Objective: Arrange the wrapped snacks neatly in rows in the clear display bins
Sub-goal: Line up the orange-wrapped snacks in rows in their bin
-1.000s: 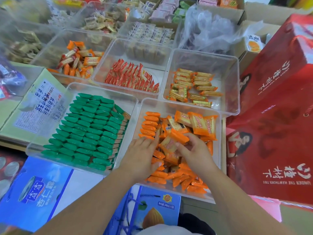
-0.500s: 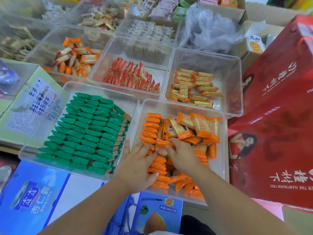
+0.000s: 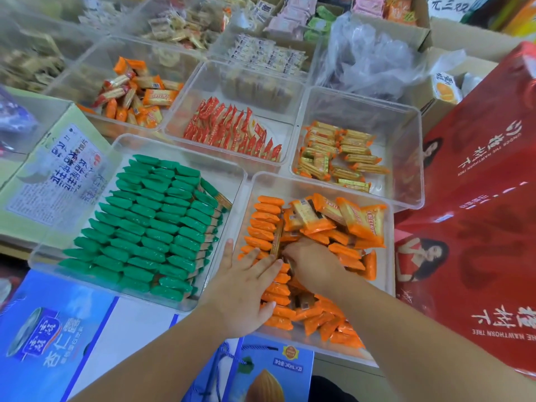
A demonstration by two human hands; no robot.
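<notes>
L fingers flat on orange snacks, R fingers' grip unclear, bins atop boxes

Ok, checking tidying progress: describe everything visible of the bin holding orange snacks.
Clear rigid plastic bin, rectangular, near right, beside the green-snack bin. Orange snacks stand in a neat row along its left; the rest lie jumbled. The left hand rests flat on the row; the right hand reaches in, fingers curled.

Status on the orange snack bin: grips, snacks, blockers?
Left grip flat, pressing the orange row. Right grip curled into the loose pile, hold hidden. Clear bin: one neat row, rest loose; nothing blocking.
</notes>
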